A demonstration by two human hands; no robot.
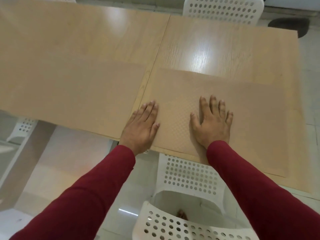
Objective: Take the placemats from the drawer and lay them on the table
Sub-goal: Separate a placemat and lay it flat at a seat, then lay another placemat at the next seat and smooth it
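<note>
Both hands lie flat, fingers straight, on a tan placemat (242, 108) at the near edge of the table (207, 40): the left hand (141, 125) presses its left border with the fingers close together, and the right hand (213, 122) rests near the middle of its near part with the fingers spread. Neither hand grips anything. This placemat covers the near right part of the table, its near edge running along the table's edge. A second placemat (69, 90) of the same colour lies just beside it to the left, across the seam (155, 58) between the two tabletop panels. Dark red sleeves (259, 187) cover both arms. A white perforated chair (187, 177) stands below the hands, and another white chair (223, 9) stands at the far side.
</note>
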